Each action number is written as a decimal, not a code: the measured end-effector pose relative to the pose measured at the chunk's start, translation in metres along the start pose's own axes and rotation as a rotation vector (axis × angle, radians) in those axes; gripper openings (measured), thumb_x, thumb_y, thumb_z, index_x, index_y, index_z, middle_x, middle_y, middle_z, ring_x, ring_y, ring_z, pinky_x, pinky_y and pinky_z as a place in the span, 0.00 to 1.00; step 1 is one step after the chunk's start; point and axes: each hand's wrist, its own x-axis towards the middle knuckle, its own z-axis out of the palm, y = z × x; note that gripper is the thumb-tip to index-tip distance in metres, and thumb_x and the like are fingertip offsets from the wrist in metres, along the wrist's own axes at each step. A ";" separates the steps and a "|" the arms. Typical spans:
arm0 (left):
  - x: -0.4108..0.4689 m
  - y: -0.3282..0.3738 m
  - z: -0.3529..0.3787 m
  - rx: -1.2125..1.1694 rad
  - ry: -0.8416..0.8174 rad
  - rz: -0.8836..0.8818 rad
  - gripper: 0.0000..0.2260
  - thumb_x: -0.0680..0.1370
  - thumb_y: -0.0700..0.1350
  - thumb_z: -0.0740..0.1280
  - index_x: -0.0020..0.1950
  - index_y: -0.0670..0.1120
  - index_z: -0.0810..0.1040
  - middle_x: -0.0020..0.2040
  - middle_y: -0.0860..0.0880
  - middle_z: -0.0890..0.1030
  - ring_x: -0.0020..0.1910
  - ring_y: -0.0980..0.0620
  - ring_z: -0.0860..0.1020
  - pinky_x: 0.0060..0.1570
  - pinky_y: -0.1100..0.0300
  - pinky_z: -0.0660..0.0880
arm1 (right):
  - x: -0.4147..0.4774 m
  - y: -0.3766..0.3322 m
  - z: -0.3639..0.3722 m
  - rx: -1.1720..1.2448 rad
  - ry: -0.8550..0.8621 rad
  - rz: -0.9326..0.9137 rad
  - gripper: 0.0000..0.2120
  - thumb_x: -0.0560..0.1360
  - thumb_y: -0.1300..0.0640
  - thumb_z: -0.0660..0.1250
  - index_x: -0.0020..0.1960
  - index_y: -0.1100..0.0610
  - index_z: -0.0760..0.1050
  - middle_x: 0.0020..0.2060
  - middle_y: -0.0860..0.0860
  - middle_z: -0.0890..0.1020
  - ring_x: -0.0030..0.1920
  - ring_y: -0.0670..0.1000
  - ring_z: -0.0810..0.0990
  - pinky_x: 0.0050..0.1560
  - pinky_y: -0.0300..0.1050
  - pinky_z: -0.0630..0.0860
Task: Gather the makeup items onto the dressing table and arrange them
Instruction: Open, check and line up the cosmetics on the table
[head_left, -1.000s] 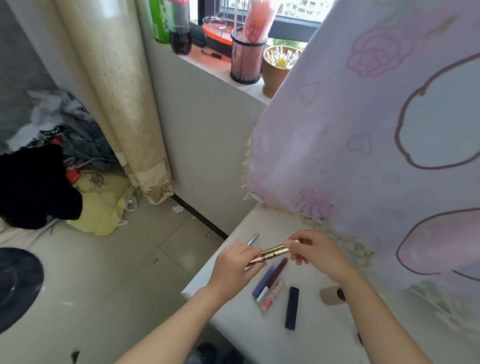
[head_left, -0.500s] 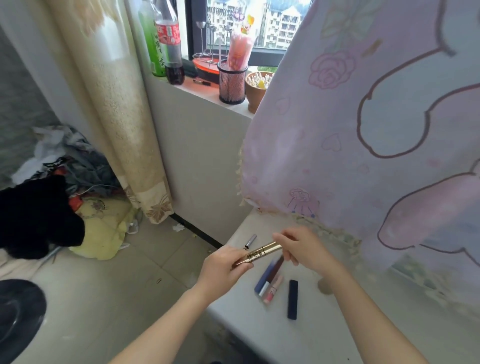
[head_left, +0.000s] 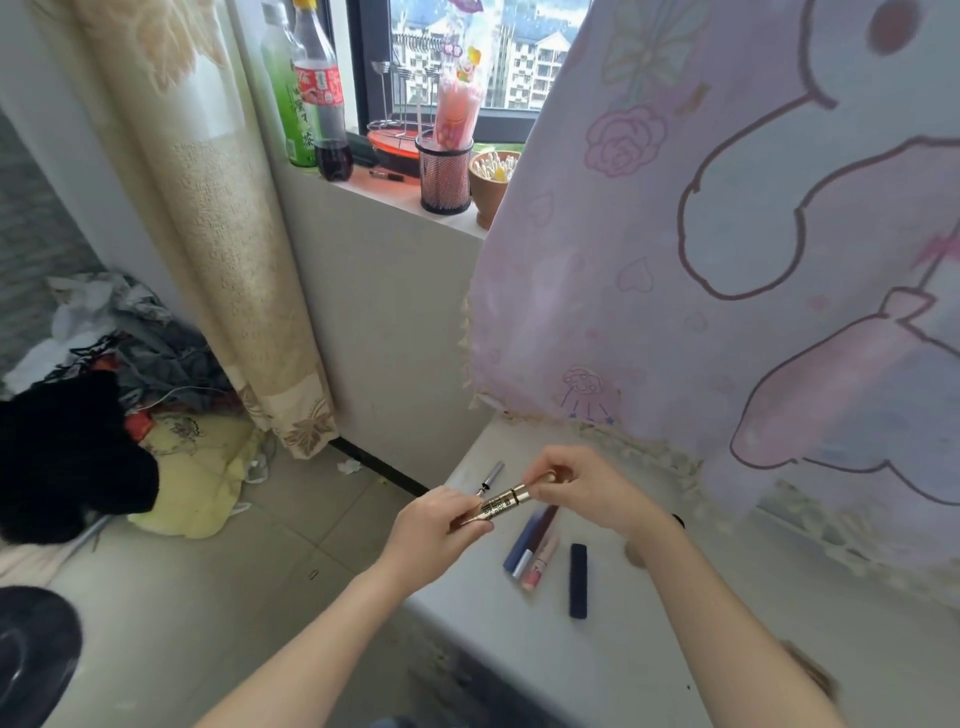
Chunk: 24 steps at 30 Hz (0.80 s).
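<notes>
A gold makeup tube (head_left: 503, 502) hangs above the near left corner of the white dressing table (head_left: 649, 654). My left hand (head_left: 434, 530) grips its lower end and my right hand (head_left: 582, 488) pinches its upper end. On the table below lie a blue tube (head_left: 522, 545), a pink lip gloss (head_left: 540, 564) and a dark navy stick (head_left: 578, 580), side by side. A silver pen-like item (head_left: 491, 477) lies near the table's far left edge. A small round beige object (head_left: 632, 555) shows partly behind my right wrist.
A pink printed cloth (head_left: 727, 260) hangs over the table's back and right side. The windowsill holds bottles (head_left: 317, 104), a black mesh cup (head_left: 444, 179) and a pot of cotton swabs (head_left: 491, 179). A beige curtain (head_left: 218, 234) and a clothes pile (head_left: 104, 415) lie left, on the tiled floor.
The camera has tilted up, showing more of the window. Both hands still hold the gold tube above the table corner; the items on the table have not moved.
</notes>
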 end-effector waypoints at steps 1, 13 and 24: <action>0.000 0.000 0.000 -0.010 -0.002 -0.008 0.24 0.66 0.62 0.57 0.42 0.43 0.80 0.26 0.61 0.69 0.36 0.67 0.68 0.34 0.71 0.61 | -0.002 0.001 -0.001 0.037 -0.005 -0.009 0.14 0.71 0.66 0.67 0.35 0.48 0.75 0.29 0.46 0.72 0.27 0.39 0.69 0.34 0.35 0.66; 0.014 0.013 0.020 -0.038 -0.123 0.020 0.04 0.72 0.46 0.69 0.41 0.46 0.79 0.30 0.59 0.69 0.36 0.65 0.70 0.36 0.63 0.64 | -0.024 0.030 -0.016 0.157 0.118 0.083 0.14 0.71 0.67 0.66 0.36 0.48 0.77 0.26 0.43 0.76 0.25 0.38 0.71 0.30 0.31 0.67; 0.014 0.010 0.023 -0.052 -0.145 -0.067 0.13 0.71 0.48 0.68 0.41 0.37 0.78 0.31 0.48 0.72 0.35 0.60 0.68 0.37 0.59 0.64 | -0.017 0.042 -0.018 0.243 0.144 0.092 0.16 0.69 0.70 0.67 0.37 0.49 0.77 0.31 0.47 0.78 0.27 0.36 0.74 0.29 0.27 0.69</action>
